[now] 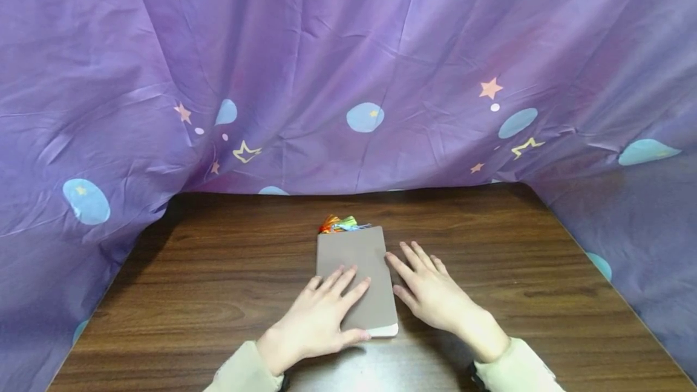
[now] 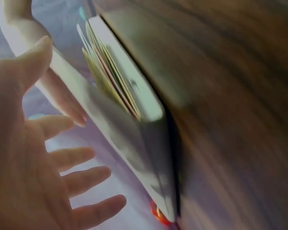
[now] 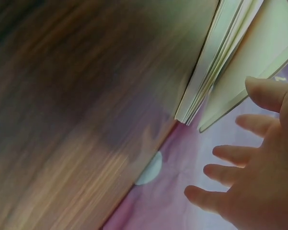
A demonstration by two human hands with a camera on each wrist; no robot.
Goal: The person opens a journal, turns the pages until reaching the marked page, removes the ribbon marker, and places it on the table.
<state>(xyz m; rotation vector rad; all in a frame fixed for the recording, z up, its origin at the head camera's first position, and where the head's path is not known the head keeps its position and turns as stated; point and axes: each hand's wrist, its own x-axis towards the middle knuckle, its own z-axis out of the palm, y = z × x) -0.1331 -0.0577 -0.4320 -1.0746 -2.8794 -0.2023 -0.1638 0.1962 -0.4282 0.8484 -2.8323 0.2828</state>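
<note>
Purple cloth (image 1: 305,71): star-printed, creased, hung far, left and right
Table (image 1: 229,259): brown wood grain
Glare (image 1: 373,374): whitish, table's near middle

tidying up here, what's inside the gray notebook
Sheet edges show inside the notebook, below its slightly raised top cover, and colorful tassels poke out at the far end. The page faces and anything between them are hidden.

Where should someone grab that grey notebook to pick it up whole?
Probably by its spine, from the left, with the left hand: the notebook lies flat and is closed there, whereas on the right the cover stands apart from the pages and might lift alone.
</note>
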